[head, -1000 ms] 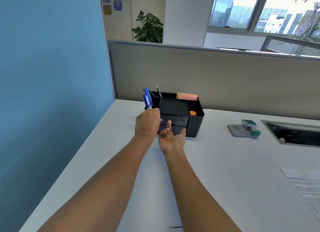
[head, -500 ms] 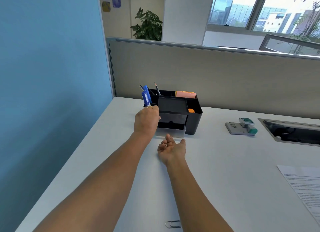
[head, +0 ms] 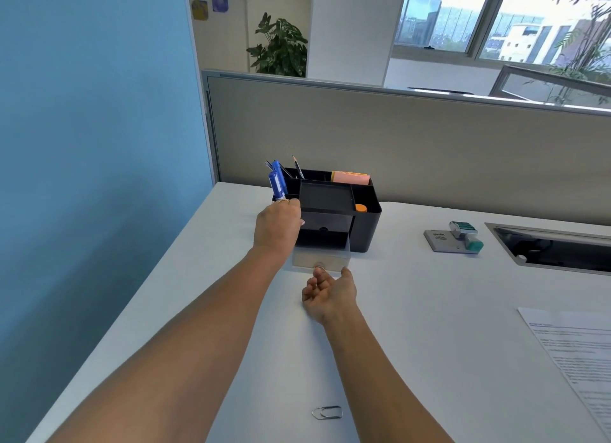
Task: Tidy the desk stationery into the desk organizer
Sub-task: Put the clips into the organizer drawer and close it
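The left hand point(head: 277, 228) hides the front-left corner of the desk organizer point(head: 367, 231); whether it grips the blue pen point(head: 277, 185) we cannot tell. The printed sheet point(head: 575, 353) at the right edge of the desk point(head: 429, 310) is cropped and its text unreadable. Whether the right hand point(head: 330, 292) grips the translucent drawer point(head: 320, 259) is unresolved.

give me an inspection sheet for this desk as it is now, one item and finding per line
surface: white desk, no spills seen
job's things: black organizer at the back, holding blue pens, a pencil and sticky notes; its clear bottom drawer is pulled out; a paper clip lies loose near the front edge
clutter: grey and teal desk tool and a printed sheet on the right
hands: left hand holds the organizer's left front corner; right hand is palm up, one fingertip at the drawer front
cables: nothing seen; desk hatch is dark inside
surroundings: blue wall, grey partition, plant, windows
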Demonstrator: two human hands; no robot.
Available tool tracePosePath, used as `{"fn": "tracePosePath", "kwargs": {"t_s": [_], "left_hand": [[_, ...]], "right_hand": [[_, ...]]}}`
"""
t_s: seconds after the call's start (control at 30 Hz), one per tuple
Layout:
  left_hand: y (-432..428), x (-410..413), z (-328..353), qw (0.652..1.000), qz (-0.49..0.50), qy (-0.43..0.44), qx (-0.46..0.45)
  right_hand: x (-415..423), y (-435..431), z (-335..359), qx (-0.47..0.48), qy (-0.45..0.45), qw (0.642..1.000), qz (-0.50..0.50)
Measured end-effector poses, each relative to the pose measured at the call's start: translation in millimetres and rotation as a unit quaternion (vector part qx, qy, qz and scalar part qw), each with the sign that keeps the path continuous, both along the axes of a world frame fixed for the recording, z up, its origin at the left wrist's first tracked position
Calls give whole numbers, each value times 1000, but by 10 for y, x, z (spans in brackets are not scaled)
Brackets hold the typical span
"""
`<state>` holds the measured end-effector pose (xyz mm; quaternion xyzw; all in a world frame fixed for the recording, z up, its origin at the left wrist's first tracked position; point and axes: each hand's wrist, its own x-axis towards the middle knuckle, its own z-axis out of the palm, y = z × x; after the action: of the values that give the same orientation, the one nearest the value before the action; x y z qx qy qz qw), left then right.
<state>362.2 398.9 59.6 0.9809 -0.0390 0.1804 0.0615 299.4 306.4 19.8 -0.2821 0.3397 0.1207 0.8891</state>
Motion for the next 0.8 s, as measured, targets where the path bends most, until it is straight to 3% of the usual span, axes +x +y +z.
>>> {"fn": "tracePosePath", "kwargs": {"t_s": [0.3,0.53,0.7,0.8], "left_hand": [[73,-78,-48,993,-62,-4,-101],[219,-568,-435,973,-120,-31,-194],[345,-1030,-722,964,-128,55,-224],[412,-1248,-809,959,-130,84,-238]], "right_hand": [[-19,-26,25,-79,-14,996,41],[-204,-92,-33,-125,-99,982,105],[-540,-234,-170,-180,-229,948,124],[-775,-315,-220,-296,-287,901,139]]}}
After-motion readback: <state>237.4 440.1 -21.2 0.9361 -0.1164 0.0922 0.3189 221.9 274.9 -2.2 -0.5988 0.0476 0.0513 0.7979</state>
